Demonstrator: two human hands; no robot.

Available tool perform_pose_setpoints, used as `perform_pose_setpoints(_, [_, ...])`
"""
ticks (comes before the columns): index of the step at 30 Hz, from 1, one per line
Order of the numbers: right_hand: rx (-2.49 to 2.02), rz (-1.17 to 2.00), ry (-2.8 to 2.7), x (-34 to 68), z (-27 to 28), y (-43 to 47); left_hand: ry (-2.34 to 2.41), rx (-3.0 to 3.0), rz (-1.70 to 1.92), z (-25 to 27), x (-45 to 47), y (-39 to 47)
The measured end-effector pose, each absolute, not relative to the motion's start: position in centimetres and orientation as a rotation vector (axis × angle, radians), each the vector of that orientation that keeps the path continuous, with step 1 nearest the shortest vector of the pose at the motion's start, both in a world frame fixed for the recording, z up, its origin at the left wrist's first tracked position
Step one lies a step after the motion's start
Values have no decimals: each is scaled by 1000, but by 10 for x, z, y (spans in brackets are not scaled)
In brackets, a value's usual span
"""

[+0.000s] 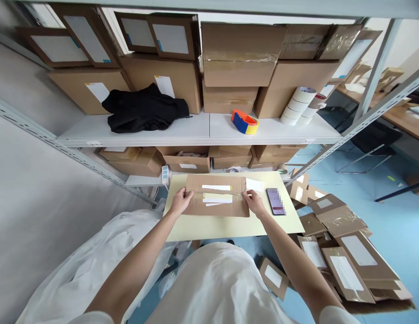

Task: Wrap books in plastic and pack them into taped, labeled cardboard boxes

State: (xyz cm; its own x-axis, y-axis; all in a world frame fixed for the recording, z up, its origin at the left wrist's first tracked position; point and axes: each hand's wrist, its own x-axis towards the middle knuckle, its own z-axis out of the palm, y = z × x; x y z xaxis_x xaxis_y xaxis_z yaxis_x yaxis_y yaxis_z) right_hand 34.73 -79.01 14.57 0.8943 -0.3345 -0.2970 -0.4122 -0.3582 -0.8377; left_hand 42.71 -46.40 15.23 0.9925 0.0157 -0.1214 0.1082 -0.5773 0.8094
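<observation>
A brown cardboard box (196, 208) rests on the pale yellow board (192, 229), with a seam across its middle and white paper labels on its top face. At the box's left edge, my left hand (181, 200) grips it with thumb on top. My right hand (254, 201) pinches the right edge near the seam. Beside the right hand lie a white slip of paper (255, 185) and a phone (275, 201) with a blurred screen. Fingers under the box's edges are hidden.
Above stands a metal shelf (182, 135) with cartons (239, 72), a black garment (147, 110), a tape dispenser (245, 122) and white tape rolls (299, 105). Cardboard boxes (351, 270) pile on the floor at right. White plastic sheeting (104, 252) bulges at left.
</observation>
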Motion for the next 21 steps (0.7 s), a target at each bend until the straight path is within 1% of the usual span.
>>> perform_pose_setpoints(5, [-1976, 158, 528, 361, 129, -788, 186, 2277, -146, 144, 427, -466])
perform_pose_setpoints(9, [-1950, 198, 465, 364, 119, -794, 246, 2342, -180, 150, 430, -469])
perform_pose_setpoints(12, [-2126, 172, 348, 364, 106, -812, 223, 2512, -73, 161, 429, -480])
perform_pose_setpoints(14, [-2315, 141, 318, 370, 95, -830, 54, 2682, 53, 172, 428, -498])
perform_pose_setpoints(17, [-2444, 157, 339, 392, 75, -859, -417, 2811, 133, 187, 432, -548])
perform_pose_setpoints(19, [-2487, 188, 312, 412, 60, -876, -733, 2794, 69, 191, 440, -594])
perform_pose_setpoints(21, [-2518, 223, 277, 426, 43, -888, -999, 2725, -74, 186, 448, -642])
